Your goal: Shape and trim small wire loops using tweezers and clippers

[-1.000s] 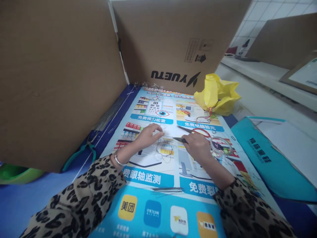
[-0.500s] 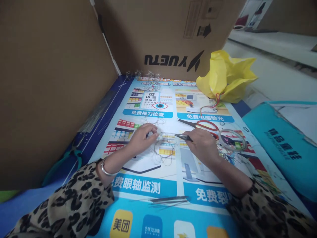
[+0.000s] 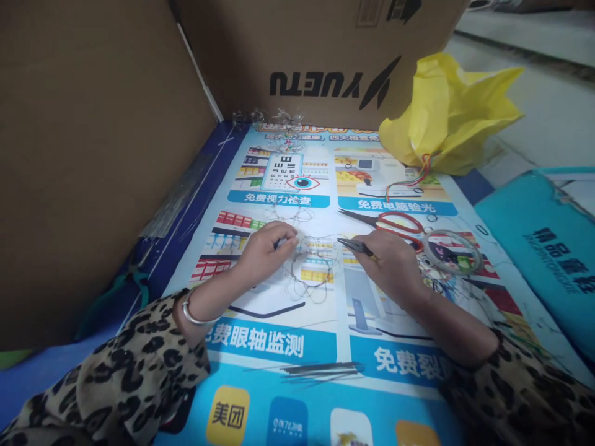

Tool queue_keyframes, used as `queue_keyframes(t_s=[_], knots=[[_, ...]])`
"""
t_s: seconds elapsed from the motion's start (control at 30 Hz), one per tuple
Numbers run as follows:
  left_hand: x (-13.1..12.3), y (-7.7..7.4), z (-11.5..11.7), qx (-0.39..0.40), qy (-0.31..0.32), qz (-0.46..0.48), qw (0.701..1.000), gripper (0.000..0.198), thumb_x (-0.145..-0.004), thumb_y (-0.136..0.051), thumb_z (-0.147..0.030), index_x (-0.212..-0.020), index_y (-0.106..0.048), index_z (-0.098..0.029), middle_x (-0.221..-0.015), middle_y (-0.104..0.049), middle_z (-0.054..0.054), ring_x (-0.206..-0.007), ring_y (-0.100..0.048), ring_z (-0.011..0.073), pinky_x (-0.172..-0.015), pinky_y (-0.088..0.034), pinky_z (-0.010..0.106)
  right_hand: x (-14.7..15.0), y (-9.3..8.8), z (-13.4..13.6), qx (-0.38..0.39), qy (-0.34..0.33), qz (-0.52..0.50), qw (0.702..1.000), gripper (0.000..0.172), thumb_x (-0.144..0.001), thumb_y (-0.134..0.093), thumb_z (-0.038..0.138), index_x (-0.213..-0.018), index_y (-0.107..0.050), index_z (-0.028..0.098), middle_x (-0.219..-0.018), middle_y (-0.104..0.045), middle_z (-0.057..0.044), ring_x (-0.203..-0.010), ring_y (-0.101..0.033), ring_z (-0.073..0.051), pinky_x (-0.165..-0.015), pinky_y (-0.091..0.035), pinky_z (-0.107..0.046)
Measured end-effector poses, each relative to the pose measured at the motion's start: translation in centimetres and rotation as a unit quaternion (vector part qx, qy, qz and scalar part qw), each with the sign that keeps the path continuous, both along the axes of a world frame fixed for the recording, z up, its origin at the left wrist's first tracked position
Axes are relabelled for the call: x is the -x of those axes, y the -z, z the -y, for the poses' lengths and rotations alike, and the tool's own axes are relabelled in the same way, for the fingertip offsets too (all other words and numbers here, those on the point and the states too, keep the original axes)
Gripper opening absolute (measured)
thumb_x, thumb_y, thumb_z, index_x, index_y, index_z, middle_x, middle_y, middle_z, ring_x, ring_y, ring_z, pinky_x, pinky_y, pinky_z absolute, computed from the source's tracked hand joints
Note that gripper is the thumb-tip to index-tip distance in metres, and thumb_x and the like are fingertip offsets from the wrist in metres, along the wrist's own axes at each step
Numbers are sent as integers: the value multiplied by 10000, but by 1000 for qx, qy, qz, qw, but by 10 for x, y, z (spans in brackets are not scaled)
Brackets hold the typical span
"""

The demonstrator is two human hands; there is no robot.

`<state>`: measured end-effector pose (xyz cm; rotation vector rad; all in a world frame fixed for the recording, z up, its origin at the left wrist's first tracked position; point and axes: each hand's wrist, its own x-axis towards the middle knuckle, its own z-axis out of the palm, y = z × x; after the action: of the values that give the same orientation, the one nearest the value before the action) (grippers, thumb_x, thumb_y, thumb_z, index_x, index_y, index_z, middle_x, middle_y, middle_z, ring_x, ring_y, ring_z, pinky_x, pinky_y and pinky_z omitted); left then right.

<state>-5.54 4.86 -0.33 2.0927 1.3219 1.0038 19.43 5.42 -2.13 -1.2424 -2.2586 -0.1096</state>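
My left hand (image 3: 268,251) is closed in a pinch on a piece of bent thin wire (image 3: 312,286), which spreads into a ring of small loops to the right of the fingertips. A small dark thing shows in the crook of its fingers; I cannot make out what it is. My right hand (image 3: 393,263) is wrapped round a pair of fine-nosed pliers (image 3: 357,246). Their tips point left at the wire's upper right edge; whether they grip it is too small to tell. Beyond the right hand lie red-handled scissors (image 3: 402,224) and a clear ring-shaped roll (image 3: 476,257).
Cut dark wires (image 3: 320,370) lie in front on the printed poster (image 3: 260,385). More wire shapes (image 3: 288,133) stand at the back. Teal-handled pliers (image 3: 134,275) lie left, beside the cardboard wall (image 3: 93,155). A yellow bag (image 3: 446,118) and a turquoise box (image 3: 543,248) stand right.
The head view has tilted down a little, so the scene sits higher in the picture. Both hands keep nearly the same pose, with slightly more room between fingertips and plier tips.
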Motion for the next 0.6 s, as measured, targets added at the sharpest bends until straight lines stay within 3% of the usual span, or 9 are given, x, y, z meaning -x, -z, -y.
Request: queue_keyframes(t_s=[0.33, 0.6], knots=[[-2, -3, 4, 20, -21, -53, 998, 75, -761, -565, -224, -809, -583, -169, -770, -591, 8, -760, -532, 134, -698, -407, 260, 1, -1, 2, 20, -5, 4, 1000, 157, -803, -531, 255, -856, -654, 173, -780, -650, -48, -748, -568, -173, -688, -403, -279], [-3, -3, 7, 32, -76, -146, 986, 167, -763, -529, -257, -620, -535, -172, -607, -540, -18, -601, -470, 109, -550, -314, 225, 1, 0, 2, 16, -14, 3, 1000, 159, -801, -532, 243, -873, -652, 169, -787, -649, -51, -770, -568, -178, -712, -409, -287]])
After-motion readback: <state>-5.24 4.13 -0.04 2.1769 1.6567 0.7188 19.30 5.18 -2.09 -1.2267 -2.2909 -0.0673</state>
